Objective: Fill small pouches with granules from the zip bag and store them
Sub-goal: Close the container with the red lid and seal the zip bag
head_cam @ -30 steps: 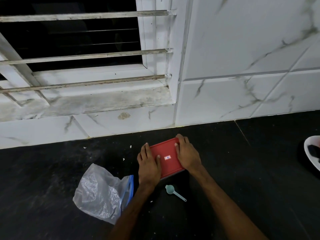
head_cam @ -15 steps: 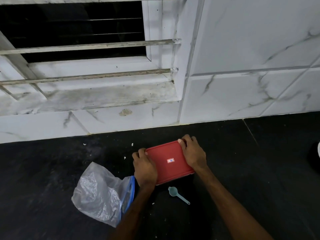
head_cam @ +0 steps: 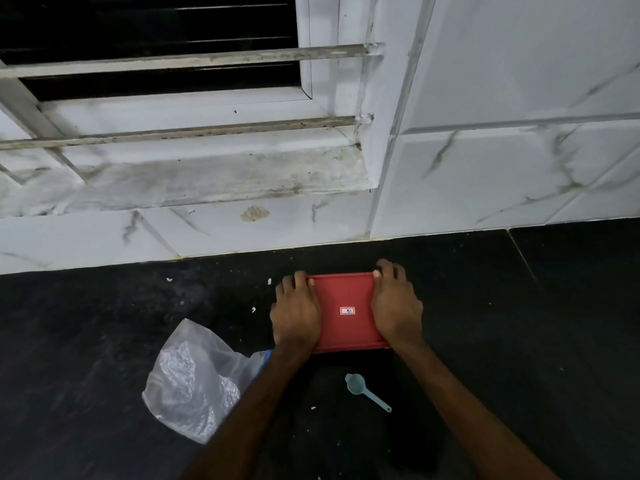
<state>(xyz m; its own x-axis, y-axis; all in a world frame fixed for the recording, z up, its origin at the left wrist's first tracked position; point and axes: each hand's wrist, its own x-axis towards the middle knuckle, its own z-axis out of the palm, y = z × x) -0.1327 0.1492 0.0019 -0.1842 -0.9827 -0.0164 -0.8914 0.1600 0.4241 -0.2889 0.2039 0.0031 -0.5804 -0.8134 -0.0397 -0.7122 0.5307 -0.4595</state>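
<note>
The red lidded box (head_cam: 346, 296) is gripped at its left and right sides by the left hand (head_cam: 296, 313) and right hand (head_cam: 396, 306), fingers curled over the far rim. It looks stiff and probably light, best taken there. The limp zip bag (head_cam: 194, 379) lies near-left on the dark surface (head_cam: 519, 341).

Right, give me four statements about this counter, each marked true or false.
1. The left hand and right hand both hold the red box. True.
2. The scoop lies inside the zip bag. False: it lies on the counter, apart from the bag.
3. The zip bag lies left of the red box. True.
4. The right hand holds the scoop. False: neither hand touches it.
</note>
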